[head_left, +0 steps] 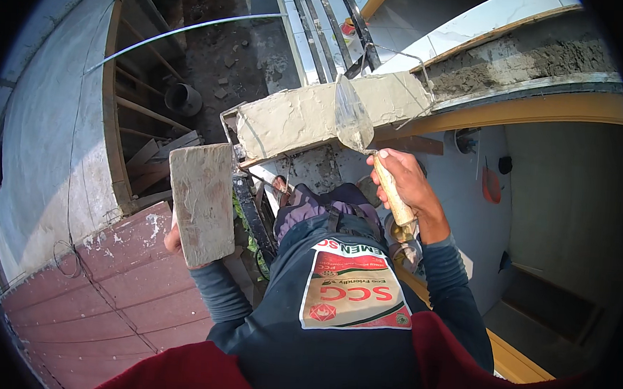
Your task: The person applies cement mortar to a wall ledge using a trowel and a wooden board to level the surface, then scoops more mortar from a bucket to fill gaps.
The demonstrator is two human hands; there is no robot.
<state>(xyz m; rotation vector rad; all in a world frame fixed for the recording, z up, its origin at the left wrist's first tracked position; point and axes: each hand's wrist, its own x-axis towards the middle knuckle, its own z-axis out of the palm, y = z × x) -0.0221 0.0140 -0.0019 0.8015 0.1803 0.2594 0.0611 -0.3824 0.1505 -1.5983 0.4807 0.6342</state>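
Note:
My right hand [404, 182] grips the wooden handle of a pointed trowel [354, 116], whose metal blade lies over a ledge [280, 122] coated in pale, rough plaster. My left hand [173, 238] holds a flat rectangular board [200, 199], smeared with dried plaster, just left of the ledge's end; most of those fingers are hidden behind it. A metal clamp [422, 79] sits at the right end of the plastered section. A grey cement band [516, 61] continues beyond it to the upper right.
A drop with rubble and a bucket [182, 100] lies at upper left, crossed by a white pipe [186, 29]. A pink panelled wall [102, 282] is at lower left, dark metal bars [320, 29] at top. Below the yellow beam [541, 108] is a lower floor with a red dustpan-like object [490, 183].

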